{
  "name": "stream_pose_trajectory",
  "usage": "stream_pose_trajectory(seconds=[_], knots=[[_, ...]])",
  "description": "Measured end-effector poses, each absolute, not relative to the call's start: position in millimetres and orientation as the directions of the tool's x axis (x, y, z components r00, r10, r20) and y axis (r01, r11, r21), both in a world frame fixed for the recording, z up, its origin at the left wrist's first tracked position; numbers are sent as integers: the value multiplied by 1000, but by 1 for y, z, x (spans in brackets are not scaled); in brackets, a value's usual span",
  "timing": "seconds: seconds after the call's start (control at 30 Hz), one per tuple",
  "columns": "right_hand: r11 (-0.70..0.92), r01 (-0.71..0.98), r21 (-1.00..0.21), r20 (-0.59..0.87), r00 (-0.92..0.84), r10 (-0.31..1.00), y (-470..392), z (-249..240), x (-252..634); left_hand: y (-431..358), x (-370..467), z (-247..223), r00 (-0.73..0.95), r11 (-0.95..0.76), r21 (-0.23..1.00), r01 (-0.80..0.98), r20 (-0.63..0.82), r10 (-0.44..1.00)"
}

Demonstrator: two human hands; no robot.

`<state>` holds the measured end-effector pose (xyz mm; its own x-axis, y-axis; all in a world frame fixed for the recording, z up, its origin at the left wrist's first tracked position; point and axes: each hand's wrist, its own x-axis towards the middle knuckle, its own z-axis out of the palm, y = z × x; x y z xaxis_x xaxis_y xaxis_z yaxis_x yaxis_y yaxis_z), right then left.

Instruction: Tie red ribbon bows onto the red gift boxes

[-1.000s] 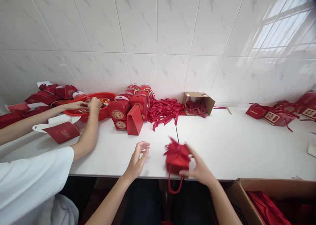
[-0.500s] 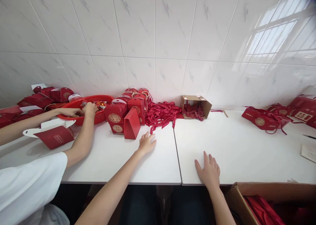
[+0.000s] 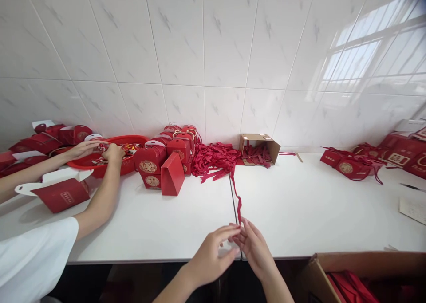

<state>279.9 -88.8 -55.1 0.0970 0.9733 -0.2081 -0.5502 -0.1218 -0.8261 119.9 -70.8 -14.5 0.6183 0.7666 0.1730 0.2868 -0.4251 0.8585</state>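
A red ribbon (image 3: 238, 202) runs down from the tangled ribbon pile (image 3: 216, 159) to my fingers, near the front edge of the white table. My left hand (image 3: 213, 254) has its fingertips on the lower end of this ribbon, thumb held a little away. Beside it, my right hand (image 3: 255, 252) pinches the same end between thumb and fingers. The two hands meet at the fingertips, which partly hide the ribbon's end. A small open cardboard box (image 3: 276, 150) lies on its side by the pile, with more ribbons in it.
Red gift boxes (image 3: 151, 161) are stacked left of the pile. Further left, a co-worker's hands (image 3: 113, 154) are in a red basin (image 3: 128, 167) of wrapped sweets, near an open gift box (image 3: 63, 194). Ribboned boxes (image 3: 353, 165) stand right. A large carton (image 3: 314, 263) is front right.
My hands have come together at the table's front edge, the left moving right and towards me. One ribbon now stretches from the pile to them. The view has tilted up slightly.
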Motion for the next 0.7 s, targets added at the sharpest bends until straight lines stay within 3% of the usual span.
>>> stream_pose_trajectory(seconds=[0.13,0.2,0.3,0.5,0.7], knots=[[-90,-806,-586,-291,105,951,-86,-55,294,-90,93,-18,637,-85,996,-41,92,765],[-30,-861,-507,-299,144,943,-86,-56,310,-87,74,-25,540,101,952,-287,74,838],[28,-915,-403,-272,149,951,-91,-51,327,-81,51,-32,280,161,803,-573,7,960],[-16,-942,-334,-238,68,969,-99,-46,327,-77,29,-18,145,154,694,-703,-71,987],[160,-962,-220,-247,214,945,-101,-56,330,-69,4,-10,40,90,684,-724,-89,995]])
